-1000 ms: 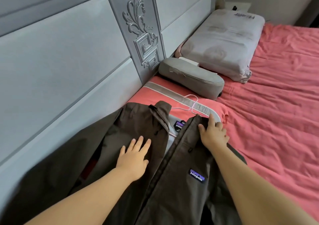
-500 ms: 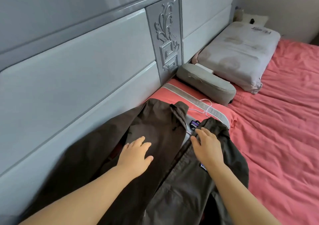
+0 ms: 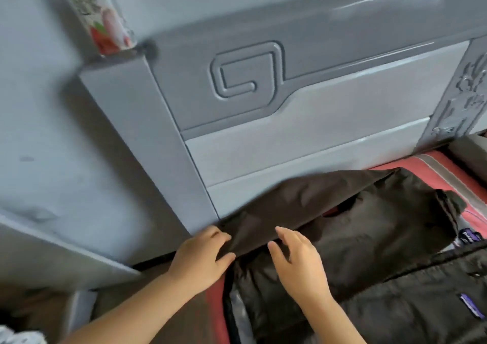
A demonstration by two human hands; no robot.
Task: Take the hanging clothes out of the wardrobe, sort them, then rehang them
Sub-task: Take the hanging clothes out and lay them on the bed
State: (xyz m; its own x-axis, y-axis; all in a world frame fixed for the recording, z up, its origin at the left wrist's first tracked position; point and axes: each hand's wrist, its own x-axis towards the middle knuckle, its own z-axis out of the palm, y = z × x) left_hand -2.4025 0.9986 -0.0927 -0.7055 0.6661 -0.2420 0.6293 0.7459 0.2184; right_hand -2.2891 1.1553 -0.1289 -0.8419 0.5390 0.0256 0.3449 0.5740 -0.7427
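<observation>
A dark brown jacket lies spread open on the red bed sheet, its left sleeve stretched along the grey headboard. My left hand pinches the sleeve's end at the bed's corner. My right hand hovers over the sleeve just beside it, fingers straight and spread. A purple label shows at the collar, another on the chest at the right edge.
The headboard's end post and the grey wall stand to the left. A flowered roll leans on top of the post. A grey cushion edge shows at the far right.
The view swung left toward the bed's corner. Both hands moved from the jacket's chest and collar to the end of the left sleeve, and my left hand took hold of it.
</observation>
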